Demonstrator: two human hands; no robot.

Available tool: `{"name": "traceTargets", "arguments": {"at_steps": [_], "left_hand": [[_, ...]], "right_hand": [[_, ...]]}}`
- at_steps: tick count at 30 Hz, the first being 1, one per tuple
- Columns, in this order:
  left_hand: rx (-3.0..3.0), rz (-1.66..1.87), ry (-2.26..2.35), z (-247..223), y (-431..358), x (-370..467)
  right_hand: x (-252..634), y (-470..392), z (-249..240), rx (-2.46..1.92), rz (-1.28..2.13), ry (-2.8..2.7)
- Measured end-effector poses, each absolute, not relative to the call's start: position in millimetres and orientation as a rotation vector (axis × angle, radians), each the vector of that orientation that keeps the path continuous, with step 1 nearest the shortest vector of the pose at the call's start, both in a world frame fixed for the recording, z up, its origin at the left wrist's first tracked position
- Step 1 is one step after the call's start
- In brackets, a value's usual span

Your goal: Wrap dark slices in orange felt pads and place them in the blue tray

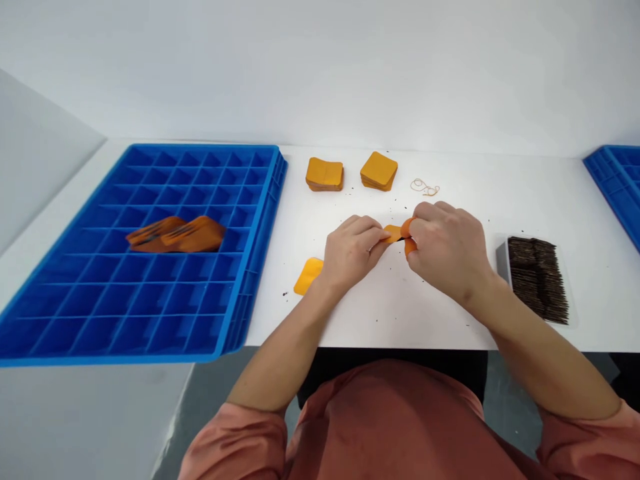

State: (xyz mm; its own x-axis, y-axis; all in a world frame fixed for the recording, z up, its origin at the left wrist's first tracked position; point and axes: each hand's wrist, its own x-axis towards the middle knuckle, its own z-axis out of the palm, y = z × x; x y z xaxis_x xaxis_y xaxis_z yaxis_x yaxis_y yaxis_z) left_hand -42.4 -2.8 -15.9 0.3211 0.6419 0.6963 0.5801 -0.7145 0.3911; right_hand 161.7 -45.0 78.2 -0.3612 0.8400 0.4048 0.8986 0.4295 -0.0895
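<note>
Hands nearly meeting over the white table (370,320), from where I'm standing. Left hand (353,250) has a small yellow piece (392,233) pinched; right hand (447,243) has orange-capped fingers (411,247) up against its other end, can't tell if they're gripping. Two yellow stacks (325,173) (379,171) sit just beyond, blue divided tray (249,253) off left.

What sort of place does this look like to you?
Likely a handwork bench in a workshop: blue compartment trays, stacks of orange squares and a white bin packed with dark brown pieces on a white tabletop.
</note>
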Motion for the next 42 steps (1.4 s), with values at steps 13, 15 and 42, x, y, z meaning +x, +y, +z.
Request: {"name": "traceTargets", "arguments": {"at_steps": [13, 15, 42], "left_hand": [[1.572, 1.279, 0.992, 10.8, -11.4, -43.3], [1.551, 1.295, 1.056, 10.3, -10.0, -46.1], [1.569, 1.326, 1.148, 12.2, -2.8, -47.7]], "right_hand": [[178.0, -22.8, 29.9, -1.205, 1.208, -1.347], [176.2, -20.5, 23.2, -1.233, 1.174, -1.336], [178.1, -15.5, 8.4, -1.17, 0.933, -1.362]]}}
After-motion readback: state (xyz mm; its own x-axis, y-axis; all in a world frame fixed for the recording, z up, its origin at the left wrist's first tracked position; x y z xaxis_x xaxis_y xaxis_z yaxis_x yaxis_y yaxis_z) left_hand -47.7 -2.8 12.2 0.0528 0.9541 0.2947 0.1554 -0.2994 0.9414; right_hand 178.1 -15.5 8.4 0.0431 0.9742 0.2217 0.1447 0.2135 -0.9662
